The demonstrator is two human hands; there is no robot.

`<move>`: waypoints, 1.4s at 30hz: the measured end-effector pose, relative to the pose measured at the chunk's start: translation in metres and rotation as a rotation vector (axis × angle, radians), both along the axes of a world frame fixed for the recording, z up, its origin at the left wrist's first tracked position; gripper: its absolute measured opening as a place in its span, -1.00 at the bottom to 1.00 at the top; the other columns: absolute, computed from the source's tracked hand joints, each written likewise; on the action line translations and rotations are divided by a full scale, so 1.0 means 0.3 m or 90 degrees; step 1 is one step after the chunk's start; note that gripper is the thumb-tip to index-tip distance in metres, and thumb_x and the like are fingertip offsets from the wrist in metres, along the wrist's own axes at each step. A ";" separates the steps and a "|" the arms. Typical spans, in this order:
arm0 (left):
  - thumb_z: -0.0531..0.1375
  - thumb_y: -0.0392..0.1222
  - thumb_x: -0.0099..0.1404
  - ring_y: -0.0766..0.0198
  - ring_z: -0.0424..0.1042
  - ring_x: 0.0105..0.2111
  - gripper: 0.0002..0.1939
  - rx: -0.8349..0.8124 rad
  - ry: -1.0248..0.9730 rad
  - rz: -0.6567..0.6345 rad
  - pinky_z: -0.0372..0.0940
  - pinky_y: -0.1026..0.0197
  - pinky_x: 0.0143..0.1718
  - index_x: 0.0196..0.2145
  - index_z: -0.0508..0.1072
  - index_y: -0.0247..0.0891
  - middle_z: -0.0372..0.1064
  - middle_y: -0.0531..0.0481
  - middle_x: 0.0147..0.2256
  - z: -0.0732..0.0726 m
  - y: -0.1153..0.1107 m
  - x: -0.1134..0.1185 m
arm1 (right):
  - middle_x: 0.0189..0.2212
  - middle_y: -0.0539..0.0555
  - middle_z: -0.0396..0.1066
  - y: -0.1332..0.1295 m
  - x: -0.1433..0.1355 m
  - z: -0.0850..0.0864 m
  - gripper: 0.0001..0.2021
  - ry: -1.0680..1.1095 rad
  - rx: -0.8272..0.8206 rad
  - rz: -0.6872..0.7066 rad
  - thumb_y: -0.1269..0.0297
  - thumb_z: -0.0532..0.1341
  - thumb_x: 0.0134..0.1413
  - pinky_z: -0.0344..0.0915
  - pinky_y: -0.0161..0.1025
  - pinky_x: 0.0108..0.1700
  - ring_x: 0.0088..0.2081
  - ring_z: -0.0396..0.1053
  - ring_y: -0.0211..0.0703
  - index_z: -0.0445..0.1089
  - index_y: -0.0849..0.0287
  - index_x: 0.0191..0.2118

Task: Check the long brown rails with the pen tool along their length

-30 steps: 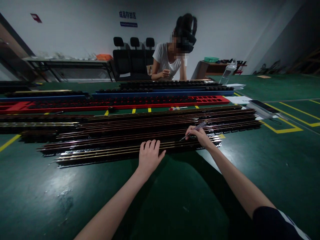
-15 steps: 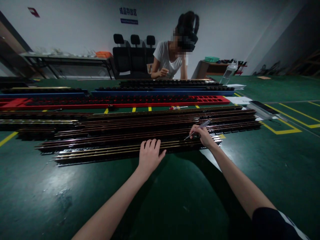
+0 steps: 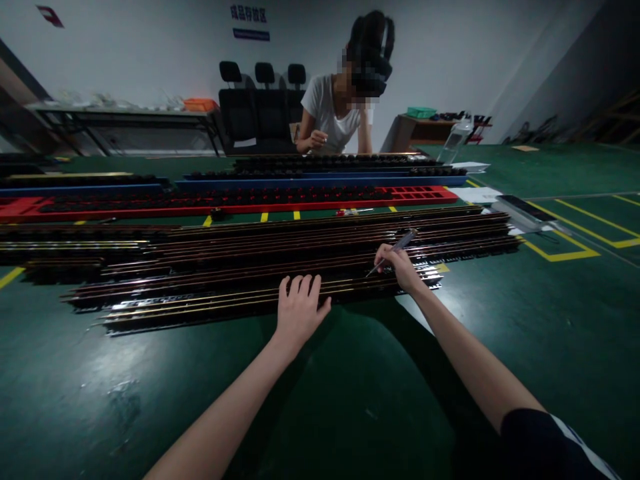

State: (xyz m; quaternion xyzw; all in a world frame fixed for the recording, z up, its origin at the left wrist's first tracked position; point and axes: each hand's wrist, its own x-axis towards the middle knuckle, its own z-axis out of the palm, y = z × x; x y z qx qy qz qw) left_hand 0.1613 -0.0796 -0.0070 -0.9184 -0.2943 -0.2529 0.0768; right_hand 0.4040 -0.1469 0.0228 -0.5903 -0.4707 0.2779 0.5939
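Observation:
Long dark strips with shiny brass-coloured rails (image 3: 200, 303) lie side by side across the green table. On the nearest strip rests my left hand (image 3: 299, 307), palm down with its fingers stretched over the rails. My right hand (image 3: 397, 267) grips a thin screwdriver-like tool (image 3: 403, 241) like a pen, its handle pointing up and to the right. The slim metal tip slants down to the nearest strip, right of my left hand; whether it touches, I cannot tell. Behind my hands lie more strips with copper-coloured rails (image 3: 280, 243).
Beyond the strips lie a long red tray (image 3: 425, 195) and blue trays (image 3: 320, 181) with dark parts. At the right are a phone-like device (image 3: 527, 209) and a clear bottle (image 3: 456, 141). A person (image 3: 337, 113) sits opposite. A red-handled tool (image 3: 345, 213) lies before the red tray.
The view has shifted slightly. My right hand and the tool tip sit a little further left along the strip. My left hand stays in place on the rails.

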 end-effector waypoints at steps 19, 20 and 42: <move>0.03 -0.14 0.31 0.02 0.37 -0.08 -0.61 -0.005 0.004 -0.027 0.20 -0.05 -0.03 0.00 0.41 -0.37 0.43 -0.20 -0.08 -0.003 0.007 0.000 | -0.65 -0.04 0.23 0.042 -0.149 -0.014 -0.81 -0.051 0.062 0.003 0.24 0.08 -0.01 0.16 -0.30 -0.51 -0.59 0.23 -0.28 0.27 0.15 -0.55; 0.03 -0.14 0.31 0.02 0.37 -0.08 -0.61 -0.005 0.006 -0.026 0.20 -0.05 -0.02 0.00 0.41 -0.37 0.43 -0.20 -0.08 -0.003 0.007 0.000 | -0.66 -0.04 0.23 0.041 -0.148 -0.015 -0.81 -0.052 0.059 0.003 0.24 0.08 0.00 0.16 -0.30 -0.51 -0.59 0.23 -0.27 0.27 0.15 -0.55; -0.01 -0.11 0.34 0.02 0.38 -0.06 -0.60 -0.031 0.016 -0.023 0.25 -0.09 -0.01 0.03 0.40 -0.34 0.42 -0.22 -0.06 -0.013 0.009 0.001 | -0.65 0.01 0.38 -0.003 -0.034 0.035 -0.83 -0.054 -0.024 0.072 0.25 0.15 -0.05 0.21 -0.27 -0.43 -0.55 0.32 -0.23 0.37 0.20 -0.53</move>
